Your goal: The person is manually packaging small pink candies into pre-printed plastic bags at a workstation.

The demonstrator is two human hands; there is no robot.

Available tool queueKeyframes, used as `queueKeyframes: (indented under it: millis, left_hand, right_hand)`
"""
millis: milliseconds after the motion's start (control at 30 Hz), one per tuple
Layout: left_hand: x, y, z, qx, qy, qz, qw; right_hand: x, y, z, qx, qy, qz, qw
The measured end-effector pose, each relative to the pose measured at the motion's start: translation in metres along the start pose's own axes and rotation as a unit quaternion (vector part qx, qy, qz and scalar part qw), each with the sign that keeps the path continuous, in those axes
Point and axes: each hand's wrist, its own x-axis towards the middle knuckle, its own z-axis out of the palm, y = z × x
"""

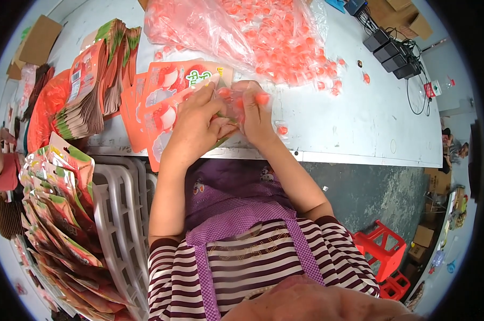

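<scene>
Both hands meet over the front edge of the white table. My left hand (195, 124) grips the opening of a pink-and-red printed pouch (219, 138), most of which my fingers hide. Pressed against that opening, my right hand (256, 119) is closed round a few small red candies in clear wrappers (262, 99). Flat pouches (160, 119) lie overlapped beneath and left of my left hand. One loose wrapped candy (282, 130) rests just right of my right wrist.
A large heap of wrapped red candies (285, 51) spills from a clear plastic bag (194, 27). Stacked pouches (81, 99) stand at the left. Filled-looking pouches (65, 214) crowd a grey plastic crate (113, 208). Black power adapters (389, 51) sit far right; a red stool (384, 249) stands below.
</scene>
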Motion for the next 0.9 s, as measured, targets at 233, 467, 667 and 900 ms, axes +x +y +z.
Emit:
queueKeyframes:
  millis: [233,467,667,900]
  left_hand:
    - [-0.004,-0.002,0.0,0.027,-0.006,-0.004,1.0]
    - [0.002,0.001,-0.003,0.016,-0.01,-0.008,1.0]
    - [0.003,0.003,-0.006,0.012,-0.034,-0.034,0.999]
    - [-0.004,-0.007,0.001,-0.012,0.035,0.02,0.999]
  right_hand:
    - [0.001,0.001,0.0,-0.159,-0.02,-0.026,0.987]
    - [0.01,-0.008,0.007,-0.203,0.028,0.003,0.979]
    - [0.017,-0.001,-0.004,-0.239,-0.058,-0.055,0.968]
    - [0.013,0.002,0.0,-0.241,0.039,0.029,0.969]
